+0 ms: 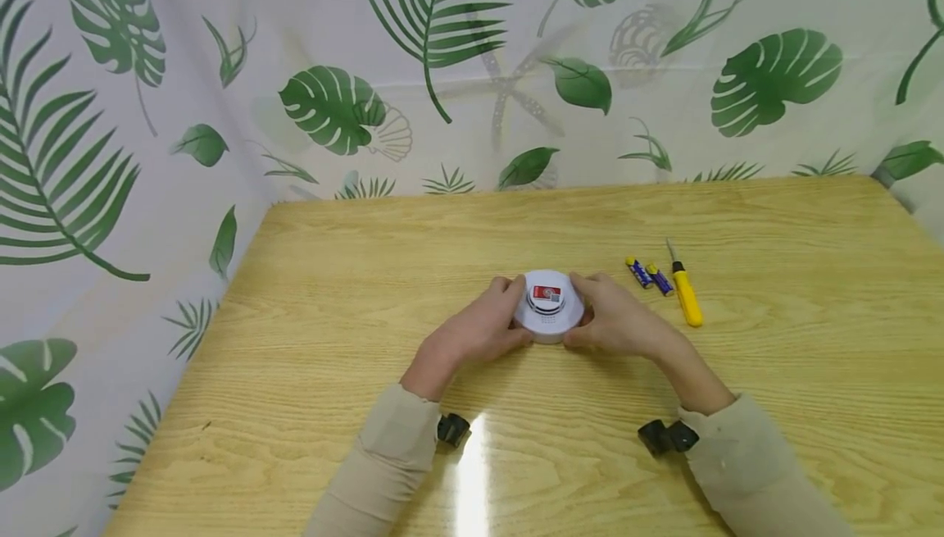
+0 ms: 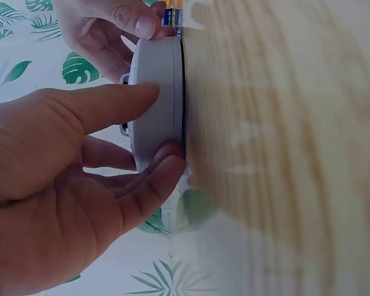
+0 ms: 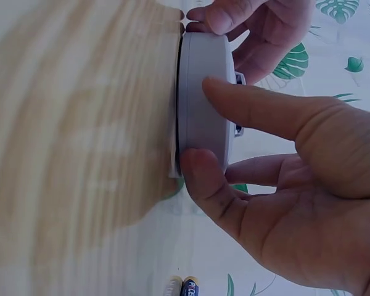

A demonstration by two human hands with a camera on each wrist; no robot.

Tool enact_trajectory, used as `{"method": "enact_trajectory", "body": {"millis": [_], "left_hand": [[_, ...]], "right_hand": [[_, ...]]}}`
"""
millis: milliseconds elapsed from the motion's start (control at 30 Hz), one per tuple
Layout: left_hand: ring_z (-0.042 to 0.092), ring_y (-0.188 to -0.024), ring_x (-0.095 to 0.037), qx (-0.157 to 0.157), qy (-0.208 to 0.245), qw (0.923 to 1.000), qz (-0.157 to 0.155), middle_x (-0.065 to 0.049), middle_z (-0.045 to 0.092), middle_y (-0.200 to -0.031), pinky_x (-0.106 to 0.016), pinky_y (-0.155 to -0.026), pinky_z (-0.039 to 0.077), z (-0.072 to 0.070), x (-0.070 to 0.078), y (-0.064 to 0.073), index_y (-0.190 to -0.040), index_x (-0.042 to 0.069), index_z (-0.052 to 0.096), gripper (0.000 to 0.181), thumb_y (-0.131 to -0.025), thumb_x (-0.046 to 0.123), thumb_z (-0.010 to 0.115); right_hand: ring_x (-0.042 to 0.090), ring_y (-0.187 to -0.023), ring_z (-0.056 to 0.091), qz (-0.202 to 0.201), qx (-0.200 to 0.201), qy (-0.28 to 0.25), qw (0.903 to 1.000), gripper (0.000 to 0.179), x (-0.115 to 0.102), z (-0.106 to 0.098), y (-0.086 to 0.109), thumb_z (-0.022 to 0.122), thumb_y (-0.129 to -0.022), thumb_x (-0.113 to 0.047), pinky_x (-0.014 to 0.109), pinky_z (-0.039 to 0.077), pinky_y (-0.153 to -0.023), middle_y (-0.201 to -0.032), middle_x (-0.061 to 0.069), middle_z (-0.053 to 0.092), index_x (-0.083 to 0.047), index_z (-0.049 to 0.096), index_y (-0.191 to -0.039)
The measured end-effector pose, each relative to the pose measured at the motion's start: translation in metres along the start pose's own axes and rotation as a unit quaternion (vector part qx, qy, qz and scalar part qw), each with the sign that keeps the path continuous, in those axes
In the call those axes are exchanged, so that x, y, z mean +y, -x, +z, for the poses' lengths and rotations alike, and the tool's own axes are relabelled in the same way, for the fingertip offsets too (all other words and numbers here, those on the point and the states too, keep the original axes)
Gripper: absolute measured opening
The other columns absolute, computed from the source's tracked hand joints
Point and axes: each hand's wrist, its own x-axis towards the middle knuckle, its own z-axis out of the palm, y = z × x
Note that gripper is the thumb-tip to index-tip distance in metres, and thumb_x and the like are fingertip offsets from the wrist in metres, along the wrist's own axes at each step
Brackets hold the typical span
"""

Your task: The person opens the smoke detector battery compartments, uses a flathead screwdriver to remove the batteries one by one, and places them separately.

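A round white smoke detector (image 1: 547, 325) with a red label on its raised centre sits on the wooden table, between both hands. My left hand (image 1: 490, 320) grips its left side, thumb at the near edge and fingers round the far side. On the opposite side my right hand (image 1: 615, 316) holds it the same way. In the left wrist view the smoke detector (image 2: 157, 105) shows its pale side wall, with the thumb pressed on it. The right wrist view shows the smoke detector (image 3: 203, 117) with its base at the tabletop; its underside is hidden.
Two blue-and-yellow batteries (image 1: 639, 273) lie right of the right hand. Beside them is a screwdriver (image 1: 687, 298) with a yellow handle, its tip pointing away. A leaf-patterned cloth (image 1: 457, 143) hangs behind the table (image 1: 332, 275) and along its left side.
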Motion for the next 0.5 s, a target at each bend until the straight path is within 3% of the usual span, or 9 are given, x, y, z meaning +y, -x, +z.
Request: {"method": "enact_trajectory", "body": {"millis": [67, 233, 500], "left_hand": [[0.047, -0.130, -0.027, -0.003, -0.002, 1.0000, 0.005, -0.026, 0.035, -0.149, -0.035, -0.111, 0.039, 0.000, 0.000, -0.001, -0.156, -0.003, 0.016, 0.077, -0.099, 0.022, 0.062], [0.051, -0.121, -0.025, -0.004, -0.013, 0.9999, 0.010, -0.027, 0.038, -0.144, -0.034, -0.107, 0.042, 0.001, -0.001, -0.005, -0.154, -0.006, 0.021, 0.072, -0.101, 0.025, 0.058], [0.053, -0.111, -0.021, -0.005, -0.027, 0.9996, 0.009, -0.021, 0.045, -0.137, -0.032, -0.100, 0.046, 0.005, 0.002, -0.016, -0.150, -0.003, 0.033, 0.064, -0.101, 0.027, 0.060]], "right_hand": [[0.041, -0.117, 0.048, -0.002, 0.003, 0.003, 1.0000, 0.090, 0.001, 0.000, -0.001, 0.081, -0.082, -0.013, 0.053, 0.043, -0.100, -0.137, 0.041, 0.040, 0.018, 0.027, -0.147], [0.046, -0.125, 0.045, -0.002, 0.001, -0.002, 1.0000, 0.094, 0.005, 0.000, -0.004, 0.082, -0.082, -0.018, 0.058, 0.039, -0.104, -0.140, 0.042, 0.037, 0.017, 0.025, -0.148], [0.033, -0.111, 0.050, -0.010, 0.016, -0.034, 0.9993, 0.094, 0.022, 0.003, 0.000, 0.081, -0.084, -0.021, 0.046, 0.045, -0.094, -0.141, 0.039, 0.040, 0.017, 0.023, -0.149]]}}
